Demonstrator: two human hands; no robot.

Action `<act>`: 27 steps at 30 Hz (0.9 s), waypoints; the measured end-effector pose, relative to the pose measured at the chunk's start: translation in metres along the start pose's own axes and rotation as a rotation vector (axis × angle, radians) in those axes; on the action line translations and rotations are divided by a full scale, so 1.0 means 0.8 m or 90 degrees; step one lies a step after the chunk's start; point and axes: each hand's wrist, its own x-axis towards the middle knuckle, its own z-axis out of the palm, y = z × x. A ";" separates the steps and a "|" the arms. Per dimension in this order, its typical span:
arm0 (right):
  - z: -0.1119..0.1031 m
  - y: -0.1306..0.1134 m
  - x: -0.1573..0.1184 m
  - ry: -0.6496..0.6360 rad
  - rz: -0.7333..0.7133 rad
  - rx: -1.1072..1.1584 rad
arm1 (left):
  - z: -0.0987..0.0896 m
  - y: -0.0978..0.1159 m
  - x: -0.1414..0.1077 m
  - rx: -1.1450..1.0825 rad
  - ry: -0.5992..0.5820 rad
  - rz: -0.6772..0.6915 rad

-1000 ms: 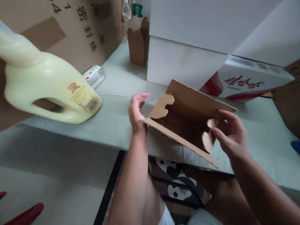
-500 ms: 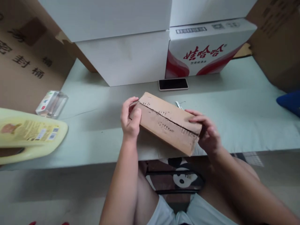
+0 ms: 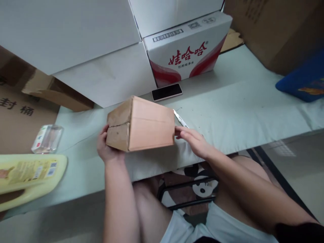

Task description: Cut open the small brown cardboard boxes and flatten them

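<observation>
A brown cardboard box (image 3: 152, 125) is held tilted above the table, a plain face and a narrow end with a seam towards me. My left hand (image 3: 108, 146) is closed round its lower left end, some fingers hidden behind and under it. At the box's right end, the fingertips of my right hand (image 3: 192, 140) rest against the edge; how far they reach behind it is hidden. Just beyond my right hand lies a slim white and silver tool (image 3: 181, 118) like a utility knife, on the pale green tabletop (image 3: 227, 111).
A dark-screened phone (image 3: 167, 92) lies before a white and red carton (image 3: 187, 55) and stacked white boxes (image 3: 106, 76). On the left are a clear plastic pack (image 3: 48, 139) and a yellow jug (image 3: 32, 179). A blue object (image 3: 302, 81) stands at right, near a large brown carton (image 3: 273, 33).
The box has moved left in view and been turned, so its end and another face now show. My left hand has shifted lower on it. The view has swung to the right.
</observation>
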 end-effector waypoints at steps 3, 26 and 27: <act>0.005 -0.009 -0.006 -0.052 -0.159 -0.101 | 0.011 -0.002 -0.012 -0.079 -0.006 -0.088; 0.007 -0.018 0.006 -0.068 -0.139 0.000 | 0.023 -0.013 -0.018 0.070 -0.053 0.219; 0.008 -0.018 0.006 -0.093 -0.136 0.006 | 0.022 -0.008 -0.019 0.075 -0.072 0.256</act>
